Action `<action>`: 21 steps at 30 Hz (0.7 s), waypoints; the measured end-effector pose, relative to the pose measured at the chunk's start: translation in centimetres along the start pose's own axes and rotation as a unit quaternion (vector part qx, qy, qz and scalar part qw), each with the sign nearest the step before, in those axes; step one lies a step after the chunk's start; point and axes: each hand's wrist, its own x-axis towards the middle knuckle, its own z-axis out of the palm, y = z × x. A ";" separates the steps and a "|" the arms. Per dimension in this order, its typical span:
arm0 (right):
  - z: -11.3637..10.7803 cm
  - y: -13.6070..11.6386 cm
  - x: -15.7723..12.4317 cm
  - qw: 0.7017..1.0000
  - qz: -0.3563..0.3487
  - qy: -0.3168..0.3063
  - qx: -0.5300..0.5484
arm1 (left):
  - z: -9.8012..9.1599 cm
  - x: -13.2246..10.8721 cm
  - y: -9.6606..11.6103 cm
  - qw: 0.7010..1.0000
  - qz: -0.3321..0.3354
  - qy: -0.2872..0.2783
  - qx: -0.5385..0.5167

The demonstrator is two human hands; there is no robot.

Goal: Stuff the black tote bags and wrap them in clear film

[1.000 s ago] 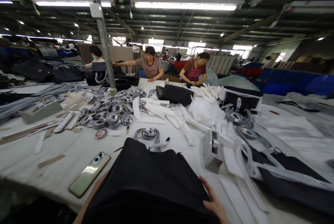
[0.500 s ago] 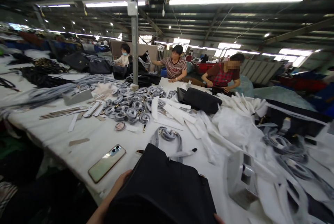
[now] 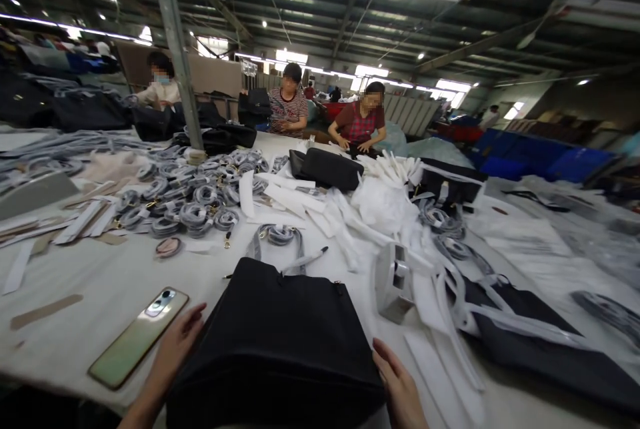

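Observation:
A black bag [image 3: 280,342] lies on the white table [image 3: 90,282] right in front of me. My left hand [image 3: 173,349] rests against its left side with the fingers stretched out. Against the bag's right edge, my right hand [image 3: 400,385] lies flat with its fingers extended. Neither hand grips anything. A phone [image 3: 137,337] sits face down just left of my left hand. A coiled grey strap [image 3: 277,237] and a pen [image 3: 305,260] lie just beyond the bag.
Several rolled grey straps [image 3: 193,195] and white paper strips [image 3: 320,209] cover the table's middle. A tape dispenser [image 3: 395,279] and another black bag [image 3: 530,335] lie to the right. A steel post [image 3: 177,55] rises at the far left. Three people [image 3: 357,123] work at the far edge.
The view swung left and back again. Both hands have come further into view and now lie flat against the bag's sides.

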 end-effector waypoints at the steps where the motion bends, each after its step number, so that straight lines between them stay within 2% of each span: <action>1: -0.4 0.3 0.0 1.000 0.016 -0.007 0.021 | -0.2 0.1 -0.2 0.999 -0.023 -0.002 -0.049; 2: -0.7 0.5 0.1 0.998 0.031 -0.022 0.044 | -0.3 0.1 -0.2 0.994 -0.047 -0.016 -0.100; 4: -1.1 0.5 0.2 0.994 0.048 -0.061 0.074 | -0.4 -0.3 -0.2 0.975 -0.108 -0.085 -0.176; 7: -0.4 -0.8 0.2 0.987 0.046 -0.144 0.061 | 0.1 -1.1 0.4 0.948 -0.172 -0.188 -0.190; 9: 0.9 -2.1 0.2 0.977 0.056 -0.201 0.044 | 0.6 -1.5 1.0 0.955 -0.151 -0.208 -0.145; 12: 3.0 -3.7 0.9 0.964 0.103 -0.247 0.018 | 1.7 -1.4 2.5 0.976 -0.091 -0.195 -0.038; 13: 3.5 -4.0 1.4 0.959 0.121 -0.257 0.005 | 2.2 -1.1 3.3 0.976 -0.091 -0.198 -0.026; 15: 4.0 -4.3 2.8 0.948 0.159 -0.276 -0.022 | 2.9 -0.4 5.0 0.962 -0.137 -0.228 -0.059; 17: 3.8 -4.6 4.5 0.946 0.179 -0.268 -0.029 | 3.4 0.6 6.7 0.936 -0.189 -0.269 -0.123; 21: 3.2 -5.0 7.7 0.974 0.148 -0.166 -0.043 | 4.4 2.7 9.0 0.899 -0.225 -0.326 -0.189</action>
